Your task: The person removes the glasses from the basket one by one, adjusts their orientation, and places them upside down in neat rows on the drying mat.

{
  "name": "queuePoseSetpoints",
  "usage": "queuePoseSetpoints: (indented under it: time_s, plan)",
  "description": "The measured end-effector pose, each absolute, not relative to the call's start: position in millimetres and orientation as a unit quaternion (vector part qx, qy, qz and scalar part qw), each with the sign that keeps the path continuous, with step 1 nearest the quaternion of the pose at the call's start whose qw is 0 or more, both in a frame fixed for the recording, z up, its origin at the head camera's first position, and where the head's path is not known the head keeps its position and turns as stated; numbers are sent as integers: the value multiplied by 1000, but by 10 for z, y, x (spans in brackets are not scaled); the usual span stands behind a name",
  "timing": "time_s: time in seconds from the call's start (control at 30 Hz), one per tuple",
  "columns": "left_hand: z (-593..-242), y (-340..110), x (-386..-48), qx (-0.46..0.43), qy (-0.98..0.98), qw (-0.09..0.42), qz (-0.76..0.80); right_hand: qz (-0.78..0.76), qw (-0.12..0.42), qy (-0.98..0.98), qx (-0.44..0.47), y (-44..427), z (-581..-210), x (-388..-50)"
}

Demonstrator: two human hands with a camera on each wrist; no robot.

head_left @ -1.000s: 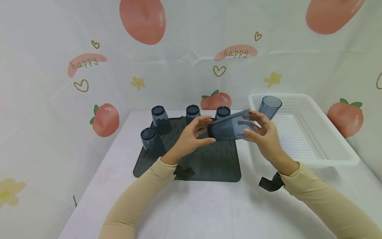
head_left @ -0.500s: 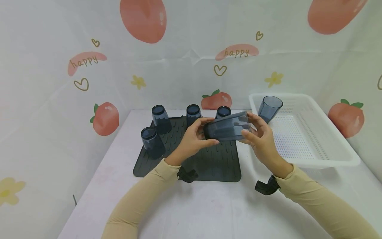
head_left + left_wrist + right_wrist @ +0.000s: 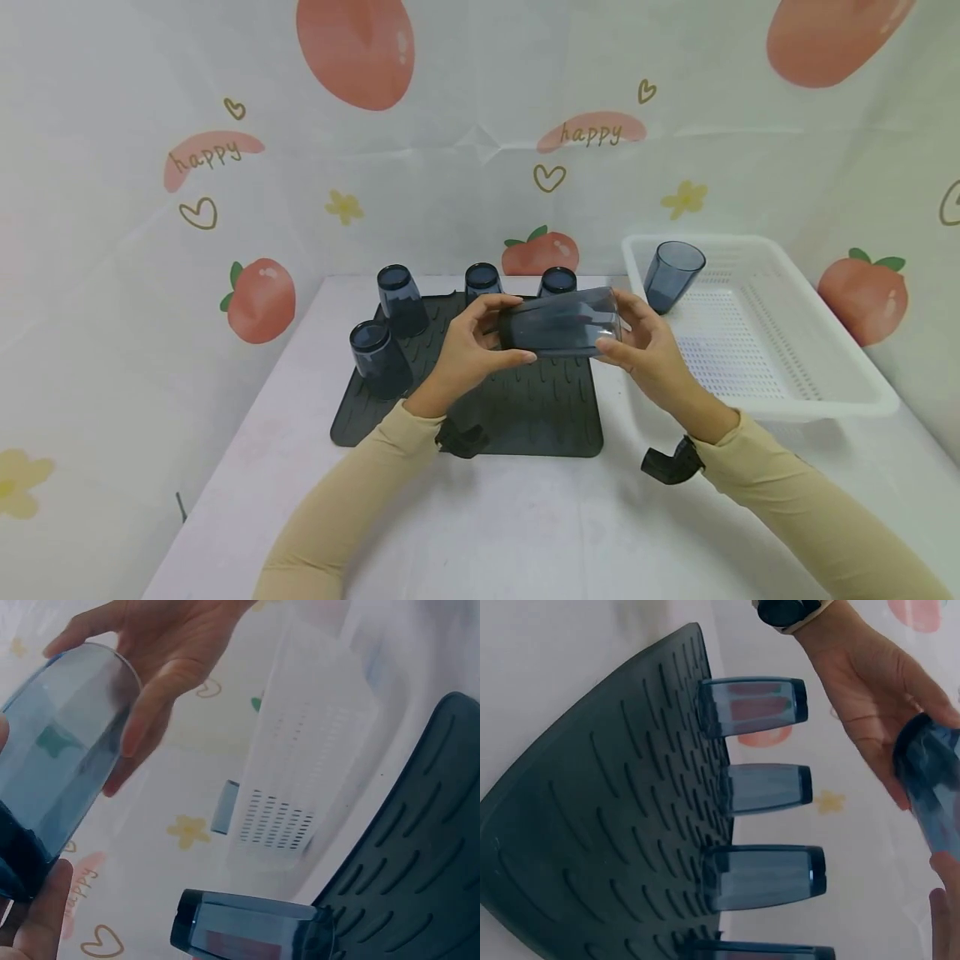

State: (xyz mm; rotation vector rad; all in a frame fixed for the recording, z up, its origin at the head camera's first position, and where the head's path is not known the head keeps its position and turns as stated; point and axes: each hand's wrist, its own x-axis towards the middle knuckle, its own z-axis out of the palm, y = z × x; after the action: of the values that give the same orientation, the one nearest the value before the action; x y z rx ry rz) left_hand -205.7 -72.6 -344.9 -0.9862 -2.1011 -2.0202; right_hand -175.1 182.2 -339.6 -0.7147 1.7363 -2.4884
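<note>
A blue-tinted drinking glass [image 3: 558, 323] lies sideways in the air between both hands, above the dark drying mat [image 3: 540, 417]. Its thick base points to the left hand [image 3: 471, 350], whose fingers and thumb grip that end. At the rim end, the right hand [image 3: 651, 354] pinches the glass between thumb and fingers. The left wrist view shows this glass [image 3: 64, 750] with the right hand [image 3: 169, 660] at its rim. Several matching glasses stand upside down on the mat, among them a front-left glass [image 3: 381, 360] and a back-left glass [image 3: 402, 300].
To the right of the mat stands a white perforated basket [image 3: 825, 408]. Another glass [image 3: 672, 275] leans mouth up in its back left corner. A white cloth covers the table [image 3: 525, 525], and a printed backdrop [image 3: 420, 167] hangs behind.
The held glass has shifted slightly left and become more level. My left hand, with fingers spread at the base a second ago, has closed round it. The right hand has moved left with the rim.
</note>
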Motion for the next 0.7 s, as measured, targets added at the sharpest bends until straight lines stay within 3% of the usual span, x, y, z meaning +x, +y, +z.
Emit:
queuePoseSetpoints:
  time_s: [0.37, 0.7]
  plan:
    - [-3310, -769, -2064, -348, -615, 43, -706, -721, 72, 650, -229, 1816, -3514, -1773]
    - [-3264, -683, -1967, -375, -574, -21, -728, -583, 134, 765, -238, 1703, -3680, -1734]
